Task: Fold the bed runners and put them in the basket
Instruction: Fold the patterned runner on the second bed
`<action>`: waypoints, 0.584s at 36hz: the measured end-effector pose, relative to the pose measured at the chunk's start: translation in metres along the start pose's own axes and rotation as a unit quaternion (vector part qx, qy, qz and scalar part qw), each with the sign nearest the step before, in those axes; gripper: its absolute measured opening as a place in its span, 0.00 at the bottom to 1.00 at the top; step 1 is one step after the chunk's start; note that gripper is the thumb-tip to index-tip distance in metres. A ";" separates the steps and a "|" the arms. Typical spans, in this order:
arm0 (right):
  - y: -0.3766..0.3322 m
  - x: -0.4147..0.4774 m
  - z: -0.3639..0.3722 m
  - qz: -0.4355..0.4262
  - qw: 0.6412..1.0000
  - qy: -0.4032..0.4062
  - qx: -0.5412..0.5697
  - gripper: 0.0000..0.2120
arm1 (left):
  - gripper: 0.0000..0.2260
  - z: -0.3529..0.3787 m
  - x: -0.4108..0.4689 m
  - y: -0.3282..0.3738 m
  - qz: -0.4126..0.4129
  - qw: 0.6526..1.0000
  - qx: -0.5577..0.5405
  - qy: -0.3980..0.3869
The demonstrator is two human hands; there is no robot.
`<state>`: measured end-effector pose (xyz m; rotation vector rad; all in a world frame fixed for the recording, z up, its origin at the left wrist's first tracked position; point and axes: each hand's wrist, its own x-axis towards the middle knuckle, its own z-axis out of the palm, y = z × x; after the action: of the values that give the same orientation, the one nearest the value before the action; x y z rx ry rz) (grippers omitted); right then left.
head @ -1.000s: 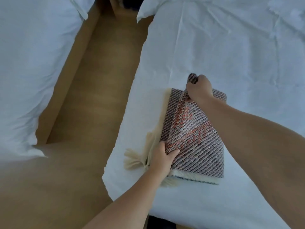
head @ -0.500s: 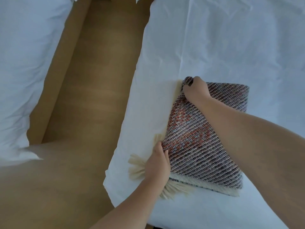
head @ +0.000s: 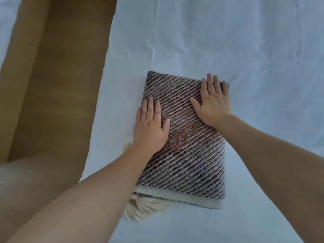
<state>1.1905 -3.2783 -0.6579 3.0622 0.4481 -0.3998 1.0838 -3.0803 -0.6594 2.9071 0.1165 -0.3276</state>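
Note:
A folded bed runner [head: 189, 160], woven in dark and light diagonal stripes with a reddish patch and cream fringe at its near edge, lies flat on the white bed [head: 228, 41]. My left hand [head: 150, 127] rests palm down on the runner's left side, fingers spread. My right hand [head: 213, 100] lies flat on its far right corner, fingers apart. Neither hand grips the cloth. No basket is in view.
A strip of brown wooden floor [head: 57, 85] runs along the left of the bed. A second white bed edge [head: 7, 20] shows at the far left. The bed's left edge lies close to the runner.
Both hands let go of the runner's lifted edge after folding it over to the right. They now lie flat on top of the folded runner. The view has moved closer.

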 end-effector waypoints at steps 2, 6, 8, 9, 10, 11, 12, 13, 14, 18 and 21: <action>0.017 -0.001 0.001 0.026 1.000 -0.007 0.011 0.41 | 0.31 0.001 0.013 0.001 0.000 1.000 0.009 -0.001; 0.024 -0.004 0.002 0.059 0.997 -0.009 0.040 0.41 | 0.32 0.002 0.037 0.004 0.002 1.000 0.026 0.002; 0.011 -0.009 0.003 0.067 0.996 0.004 0.063 0.41 | 0.33 0.003 0.042 0.005 -0.001 1.000 0.026 -0.002; 0.003 -0.015 0.003 0.068 0.995 0.011 0.071 0.42 | 0.33 0.004 0.043 0.005 -0.002 1.000 0.026 -0.005; -0.006 -0.022 0.004 0.066 0.995 0.015 0.078 0.42 | 0.33 0.004 0.043 0.005 -0.003 1.000 0.025 -0.007; -0.014 -0.031 0.006 0.062 0.994 0.017 0.083 0.42 | 0.33 0.004 0.042 0.005 -0.004 1.000 0.025 -0.008; -0.021 -0.042 0.009 0.057 0.994 0.019 0.086 0.41 | 0.33 0.005 0.042 0.004 -0.003 1.000 0.026 -0.005; -0.027 -0.052 0.013 0.053 0.995 0.020 0.087 0.41 | 0.33 0.005 0.042 0.004 0.000 1.000 0.027 -0.003; -0.033 -0.064 0.017 0.048 0.995 0.019 0.085 0.40 | 0.33 0.004 0.042 0.003 0.003 1.000 0.027 -0.003; -0.048 -0.107 0.031 0.058 0.995 0.020 0.078 0.38 | 0.33 0.005 0.040 0.002 0.015 1.000 0.027 -0.001; -0.056 -0.133 0.037 0.076 0.994 0.015 0.082 0.37 | 0.34 0.004 0.036 0.002 0.021 0.999 0.032 -0.005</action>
<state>1.0420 -3.2638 -0.6587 3.2366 0.1875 -0.4047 1.1184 -3.0809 -0.6711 2.9667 0.0424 -0.3455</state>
